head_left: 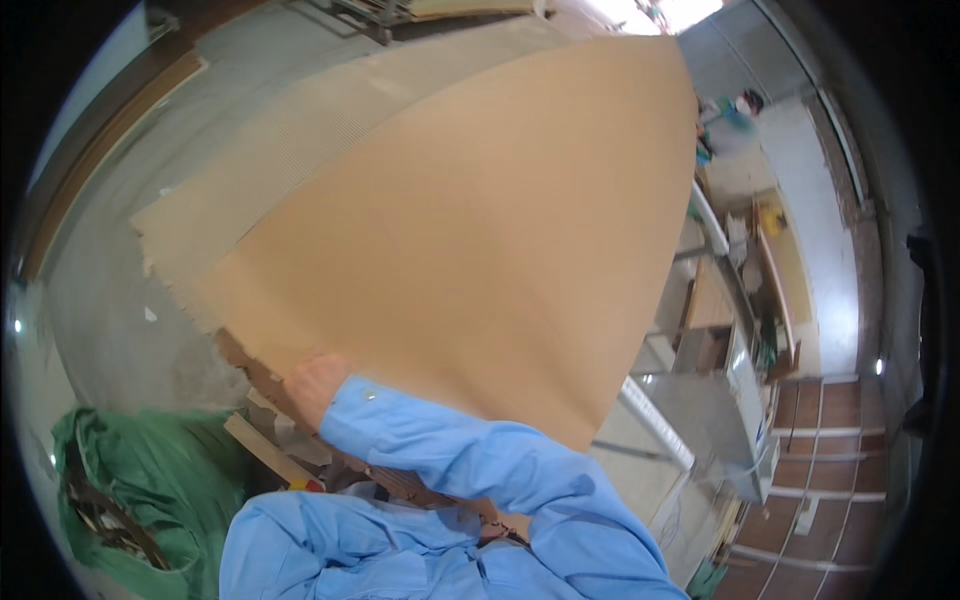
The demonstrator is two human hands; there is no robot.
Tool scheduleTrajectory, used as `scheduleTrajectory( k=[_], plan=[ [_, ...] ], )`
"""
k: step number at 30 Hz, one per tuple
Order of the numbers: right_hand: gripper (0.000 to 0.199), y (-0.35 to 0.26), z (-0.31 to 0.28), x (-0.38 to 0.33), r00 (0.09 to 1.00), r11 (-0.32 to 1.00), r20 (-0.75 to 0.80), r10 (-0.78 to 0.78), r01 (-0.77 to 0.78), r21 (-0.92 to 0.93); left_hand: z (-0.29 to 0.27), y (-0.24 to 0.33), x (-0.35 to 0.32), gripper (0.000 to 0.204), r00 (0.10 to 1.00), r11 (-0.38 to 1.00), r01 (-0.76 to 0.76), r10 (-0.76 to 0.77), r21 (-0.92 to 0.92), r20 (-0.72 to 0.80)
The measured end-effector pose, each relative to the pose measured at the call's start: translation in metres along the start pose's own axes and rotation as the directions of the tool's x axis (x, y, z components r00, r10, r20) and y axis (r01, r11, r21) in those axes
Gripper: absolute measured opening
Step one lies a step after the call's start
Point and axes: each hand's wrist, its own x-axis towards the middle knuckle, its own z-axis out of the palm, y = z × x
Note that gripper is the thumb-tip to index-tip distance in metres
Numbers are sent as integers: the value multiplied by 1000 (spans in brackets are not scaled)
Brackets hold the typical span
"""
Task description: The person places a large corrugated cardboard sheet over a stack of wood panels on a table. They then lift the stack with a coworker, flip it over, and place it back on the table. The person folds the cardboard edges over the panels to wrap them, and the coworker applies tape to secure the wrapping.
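A large brown cardboard sheet point(490, 220) spreads out in front of me, bowed along its length. Crossing my body toward the left, my right arm in a blue sleeve ends in my right hand point(315, 385), closed on the sheet's near left edge. The fingertips are partly hidden. Beneath the sheet, to the left, lies another cardboard piece with a ribbed surface point(320, 125) and a ragged edge. My left arm point(330, 540) is bent low in front of my body; its hand is out of sight.
A green sack point(150, 490) with scraps in it stands at the lower left, beside torn cardboard pieces point(265, 450). Metal frames point(655, 425) and a bench lie to the right. A person point(735, 125) is at the far right. A wheeled rack point(375, 15) stands at the back.
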Motion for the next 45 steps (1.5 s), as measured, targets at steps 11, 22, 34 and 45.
scheduleTrajectory(
  k=[11, 22, 34, 45],
  plan=[
    [11, -16, 85, 35, 998, 999, 58, 7, -9, 42, -39, -35, -35, 45, 989, 986, 145, -148, 87, 27],
    [44, 206, -61, -132, 813, 919, -549, 192, 48, 392, -18, -19, -26, 50, 927, 940, 339, -326, 46, -184],
    [85, 277, 29, -56, 794, 912, -523, 311, -405, -73, -15, -24, -108, 55, 765, 843, 229, -466, -487, -446],
    [96, 217, -12, -10, 767, 839, -405, 498, -543, 2, -72, -333, -531, 77, -403, -78, -142, -906, -987, 129]
  ],
)
